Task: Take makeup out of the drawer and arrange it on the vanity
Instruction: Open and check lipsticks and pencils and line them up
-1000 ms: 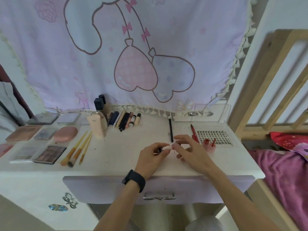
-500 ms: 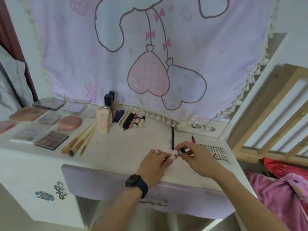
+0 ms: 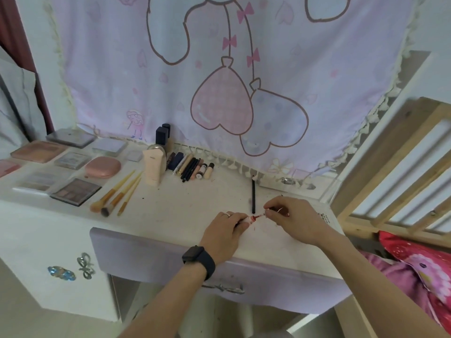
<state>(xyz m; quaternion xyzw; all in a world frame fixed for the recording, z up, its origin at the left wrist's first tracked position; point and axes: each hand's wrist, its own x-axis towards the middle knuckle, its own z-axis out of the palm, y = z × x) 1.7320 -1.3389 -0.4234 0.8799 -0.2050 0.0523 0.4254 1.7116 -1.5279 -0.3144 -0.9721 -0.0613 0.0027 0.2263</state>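
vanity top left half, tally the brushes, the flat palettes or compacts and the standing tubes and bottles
Wooden-handled makeup brushes: 3
Flat palettes and compacts, from the dark brown eyeshadow palette to the rounded pink compact: 9, counting one cut off at the left edge
Standing tubes and bottles, led by the peach squeeze tube: about 4
Total: about 16

Both forearms were bare. The left wrist carried a black smartwatch (image 3: 199, 261); the left hand (image 3: 223, 236) wore a ring (image 3: 227, 214).

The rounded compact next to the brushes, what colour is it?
The rounded compact is a plain soft pink, seen clearly in the head view.
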